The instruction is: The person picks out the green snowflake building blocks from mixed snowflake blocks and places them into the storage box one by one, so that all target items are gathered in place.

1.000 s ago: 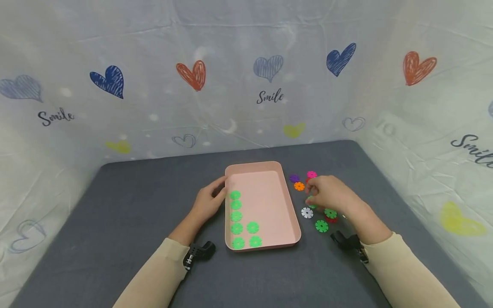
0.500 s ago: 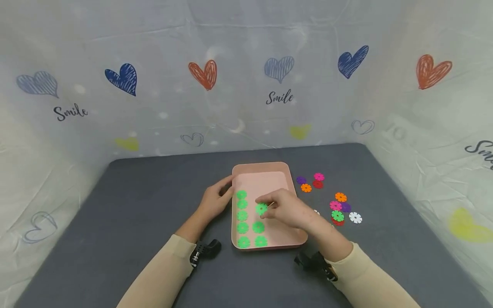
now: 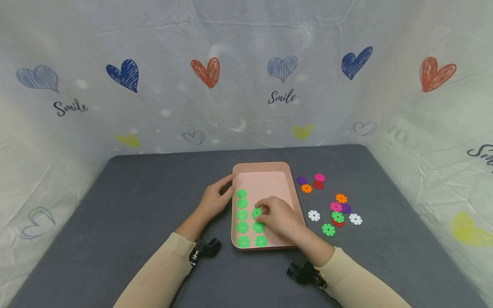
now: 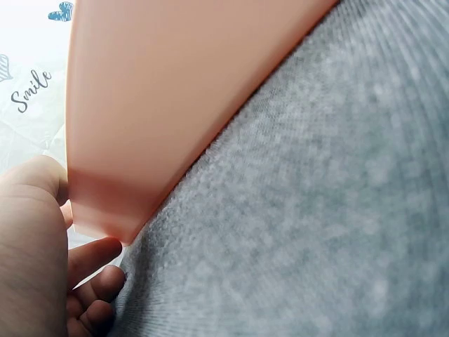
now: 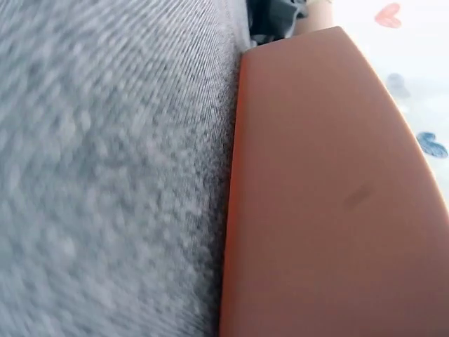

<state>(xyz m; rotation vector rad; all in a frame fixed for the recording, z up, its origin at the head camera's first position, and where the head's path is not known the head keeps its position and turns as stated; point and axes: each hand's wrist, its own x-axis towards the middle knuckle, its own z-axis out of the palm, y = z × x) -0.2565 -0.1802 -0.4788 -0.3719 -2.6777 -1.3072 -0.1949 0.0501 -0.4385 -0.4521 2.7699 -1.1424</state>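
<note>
My right hand (image 3: 280,217) is over the pink tray (image 3: 265,182), thumb and forefinger pinching a green notched plastic disc (image 3: 256,212) at the top of the second column. Several matching green discs (image 3: 242,215) lie along the tray's left side, with more green discs (image 3: 260,241) in the column beside them. At the tray's left rim rests my left hand (image 3: 213,200), its index finger and thumb touching the edge. In the left wrist view, the fingers (image 4: 98,256) meet the tray's outer wall (image 4: 154,105). The right wrist view shows tray wall (image 5: 316,175) but no fingers.
Right of the tray, loose discs lie on the grey cloth (image 3: 161,205): white discs (image 3: 313,215), a green disc (image 3: 328,229), and an overlapping cluster with a pink disc (image 3: 336,206). Farther back sits an orange disc (image 3: 306,188). A printed curtain (image 3: 239,107) stands behind.
My right hand has moved left from the loose discs into the tray, carrying a green disc, then lowered it slightly toward the second column. The left hand stays at the rim.
</note>
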